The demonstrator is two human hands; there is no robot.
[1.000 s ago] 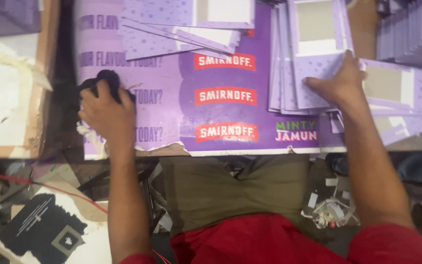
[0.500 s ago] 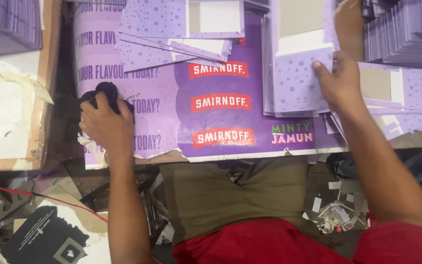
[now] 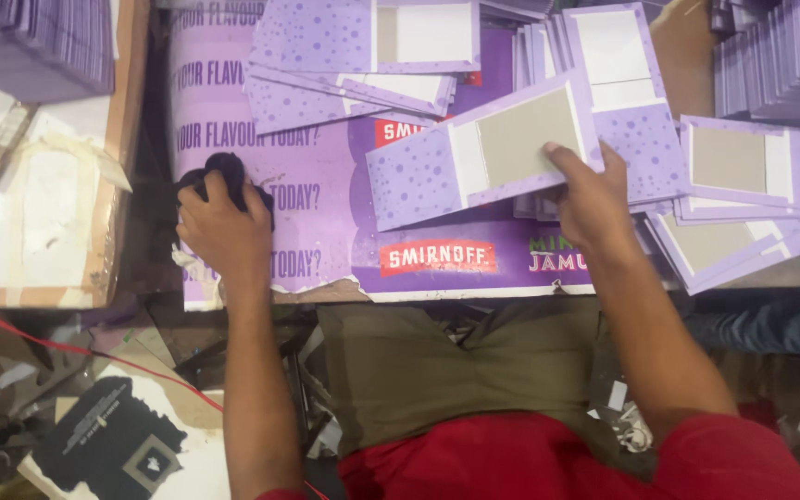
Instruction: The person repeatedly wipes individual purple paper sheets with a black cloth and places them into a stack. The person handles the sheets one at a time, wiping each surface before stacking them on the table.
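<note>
My right hand [image 3: 594, 199] grips one purple card [image 3: 474, 157] at 1 o'clock, my left hand [image 3: 224, 231] clutches a black cloth [image 3: 226, 173] at 10 o'clock; stacks [image 3: 770, 65] remain.

I saw the desk [image 3: 743, 273] covered by a large purple printed sheet [image 3: 326, 231]; loose purple dotted cards [image 3: 354, 65] lay on it; stacked cards [image 3: 780, 65] sat right.

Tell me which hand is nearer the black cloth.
Left. The left hand rests on the black cloth at the purple sheet's left side; the right hand is far across, holding a purple card.
</note>
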